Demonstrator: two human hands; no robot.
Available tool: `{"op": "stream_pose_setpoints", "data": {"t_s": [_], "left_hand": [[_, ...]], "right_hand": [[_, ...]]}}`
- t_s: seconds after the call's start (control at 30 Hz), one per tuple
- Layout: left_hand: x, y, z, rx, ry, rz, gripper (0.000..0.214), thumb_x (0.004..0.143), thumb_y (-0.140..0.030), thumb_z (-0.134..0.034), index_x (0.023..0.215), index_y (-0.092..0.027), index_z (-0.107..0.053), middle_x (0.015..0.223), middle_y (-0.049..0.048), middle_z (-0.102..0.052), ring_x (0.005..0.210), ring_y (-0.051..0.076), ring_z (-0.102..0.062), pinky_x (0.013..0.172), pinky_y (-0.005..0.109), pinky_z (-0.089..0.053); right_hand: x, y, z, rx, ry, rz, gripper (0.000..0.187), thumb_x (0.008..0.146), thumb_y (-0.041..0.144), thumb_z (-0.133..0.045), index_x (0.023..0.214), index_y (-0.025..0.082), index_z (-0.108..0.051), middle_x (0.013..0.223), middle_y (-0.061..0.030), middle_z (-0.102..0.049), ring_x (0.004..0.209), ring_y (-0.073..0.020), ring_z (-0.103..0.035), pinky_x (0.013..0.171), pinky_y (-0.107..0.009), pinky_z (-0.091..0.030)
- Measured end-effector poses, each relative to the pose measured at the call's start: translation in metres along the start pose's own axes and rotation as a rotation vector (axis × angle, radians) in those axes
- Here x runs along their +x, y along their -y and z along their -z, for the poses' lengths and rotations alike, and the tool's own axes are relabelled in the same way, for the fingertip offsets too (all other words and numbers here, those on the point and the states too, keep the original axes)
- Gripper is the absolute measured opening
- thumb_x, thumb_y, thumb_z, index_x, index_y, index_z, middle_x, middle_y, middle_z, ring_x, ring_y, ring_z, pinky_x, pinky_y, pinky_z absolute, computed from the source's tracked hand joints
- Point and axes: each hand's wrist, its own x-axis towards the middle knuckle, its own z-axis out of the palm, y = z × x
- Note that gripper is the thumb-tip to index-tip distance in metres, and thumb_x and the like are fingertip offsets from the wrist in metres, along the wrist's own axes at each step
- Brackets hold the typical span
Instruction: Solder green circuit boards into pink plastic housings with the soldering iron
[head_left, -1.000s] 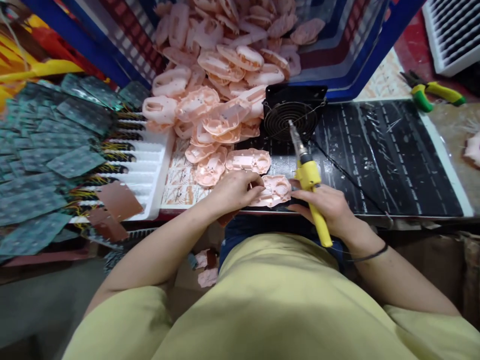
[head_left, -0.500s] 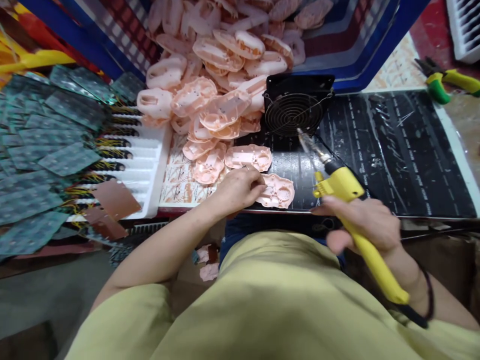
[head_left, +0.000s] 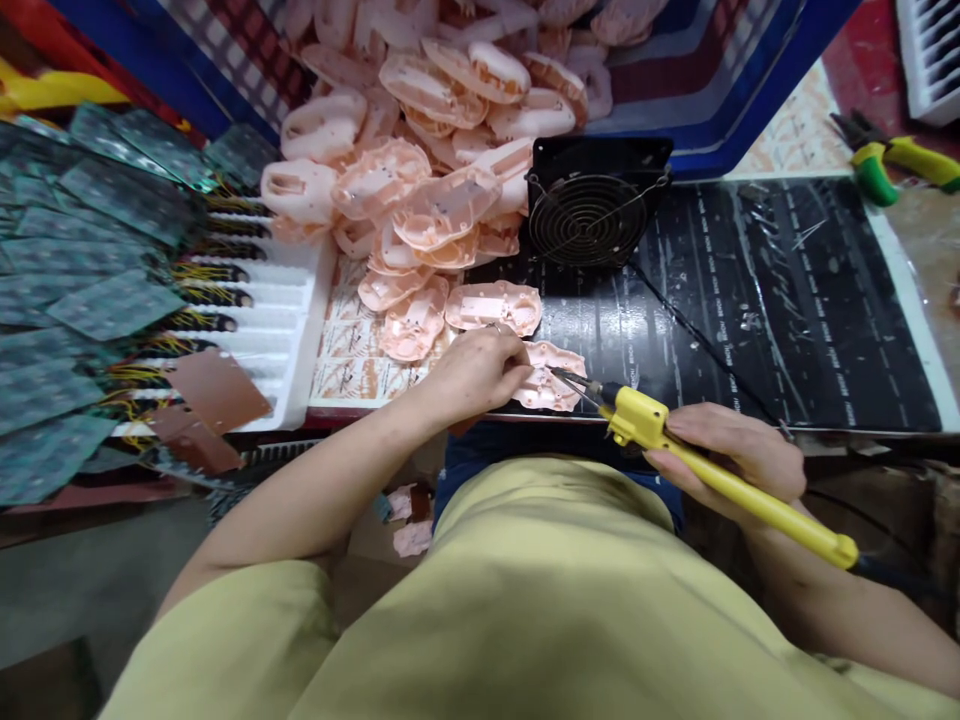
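My right hand (head_left: 731,455) is closed around a yellow soldering iron (head_left: 675,440), its tip pointing left over a pink plastic shell half (head_left: 556,385) at the bench's front edge. The tip appears to reach the middle of that shell. My left hand (head_left: 487,368) lies on the left end of the same shell, fingertips pinched together; what they grip is hidden or too small to name. Just behind it rests another pink shell (head_left: 495,305), open side up.
A black fan (head_left: 592,205) stands on the black mat (head_left: 795,300). Behind it, pink shells spill from a blue crate (head_left: 720,110). Green circuit boards (head_left: 120,310) with wires lie over a white foam tray (head_left: 289,330) at left. Pliers (head_left: 892,165) lie at far right.
My right hand has turned the soldering iron and brought its tip from near the fan down to the shell. My left hand stays on the shell.
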Motion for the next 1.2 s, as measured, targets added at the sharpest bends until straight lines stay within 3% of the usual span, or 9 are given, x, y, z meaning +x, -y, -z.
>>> {"op": "stream_pose_setpoints", "data": {"t_s": [0.13, 0.3, 0.5, 0.87, 0.97, 1.07, 1.2], "left_hand": [[0.001, -0.002, 0.001, 0.016, 0.011, 0.0, 0.011, 0.082, -0.016, -0.062, 0.077, -0.015, -0.071, 0.081, 0.0062, -0.071, 0.076, 0.019, -0.064, 0.07, 0.029, -0.045], [0.002, -0.004, 0.002, 0.035, 0.012, 0.004, 0.011, 0.082, -0.016, -0.062, 0.075, -0.015, -0.071, 0.08, 0.0063, -0.07, 0.075, 0.019, -0.063, 0.071, 0.029, -0.045], [0.002, -0.003, 0.001, 0.029, 0.016, 0.006, 0.011, 0.082, -0.016, -0.062, 0.076, -0.015, -0.072, 0.08, 0.0059, -0.071, 0.076, 0.019, -0.063, 0.071, 0.029, -0.045], [0.002, -0.005, 0.003, 0.077, 0.032, 0.002, 0.012, 0.084, -0.018, -0.062, 0.079, -0.014, -0.073, 0.082, 0.0057, -0.072, 0.077, 0.019, -0.064, 0.072, 0.029, -0.045], [0.002, -0.005, 0.002, 0.081, 0.031, 0.005, 0.012, 0.083, -0.016, -0.062, 0.079, -0.014, -0.073, 0.082, 0.0056, -0.072, 0.077, 0.019, -0.065, 0.072, 0.029, -0.045], [0.003, -0.005, 0.002, 0.091, 0.03, 0.005, 0.012, 0.083, -0.016, -0.062, 0.079, -0.014, -0.073, 0.082, 0.0055, -0.072, 0.077, 0.019, -0.065, 0.072, 0.029, -0.045], [0.003, -0.006, 0.003, 0.101, 0.03, -0.005, 0.011, 0.082, -0.014, -0.063, 0.077, -0.014, -0.073, 0.08, 0.005, -0.072, 0.075, 0.019, -0.065, 0.07, 0.028, -0.045]], "right_hand": [[0.01, 0.0, -0.001, -0.049, 0.046, 0.045, 0.028, 0.075, 0.015, -0.081, 0.093, 0.023, -0.062, 0.072, -0.0002, -0.071, 0.062, -0.0155, -0.07, 0.052, -0.022, -0.059], [0.024, 0.003, 0.007, -0.052, 0.125, 0.127, 0.024, 0.078, 0.015, -0.079, 0.093, 0.02, -0.061, 0.071, -0.0019, -0.07, 0.061, -0.0137, -0.069, 0.055, -0.021, -0.06], [0.016, 0.002, 0.019, -0.036, 0.063, 0.033, 0.026, 0.075, 0.008, -0.077, 0.094, 0.02, -0.063, 0.075, -0.0026, -0.07, 0.064, -0.0128, -0.068, 0.052, -0.02, -0.057], [0.028, 0.002, 0.005, -0.025, 0.107, 0.146, 0.023, 0.076, 0.012, -0.08, 0.091, 0.018, -0.063, 0.07, -0.0018, -0.069, 0.059, -0.0134, -0.067, 0.054, -0.021, -0.058], [0.029, 0.002, 0.014, -0.013, 0.113, 0.117, 0.02, 0.079, 0.014, -0.077, 0.091, 0.02, -0.063, 0.072, -0.0009, -0.07, 0.06, -0.0123, -0.067, 0.052, -0.02, -0.057], [0.023, 0.0, 0.022, 0.007, 0.037, 0.035, 0.023, 0.076, 0.011, -0.077, 0.093, 0.021, -0.065, 0.077, -0.0015, -0.071, 0.062, -0.0128, -0.068, 0.051, -0.021, -0.057], [0.01, -0.004, 0.02, 0.033, 0.022, 0.005, 0.032, 0.071, 0.009, -0.081, 0.097, 0.022, -0.067, 0.076, -0.0013, -0.071, 0.065, -0.0157, -0.07, 0.053, -0.024, -0.059]]}}
